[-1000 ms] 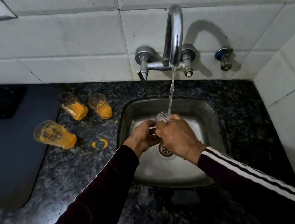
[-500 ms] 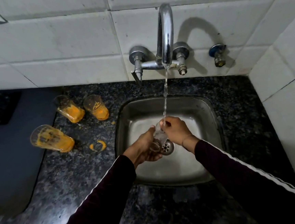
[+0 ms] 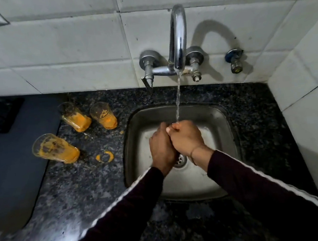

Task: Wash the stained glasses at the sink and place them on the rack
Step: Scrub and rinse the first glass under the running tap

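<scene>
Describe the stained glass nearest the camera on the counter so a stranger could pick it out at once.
Start at the square steel sink and look to its left, across the speckled dark granite counter. Three clear glasses smeared with orange residue stand there; two sit side by side near the tiled wall. The one meant stands alone, closest to the camera and farthest left, at the counter's edge, beside an orange ring stain.

Three orange-stained glasses [image 3: 104, 115] upright left of sink [image 3: 219, 115]

Left hand [image 3: 161, 148] and right hand [image 3: 186, 138] pressed together, fingers curled, possibly clasping something hidden, forearms converging
</scene>
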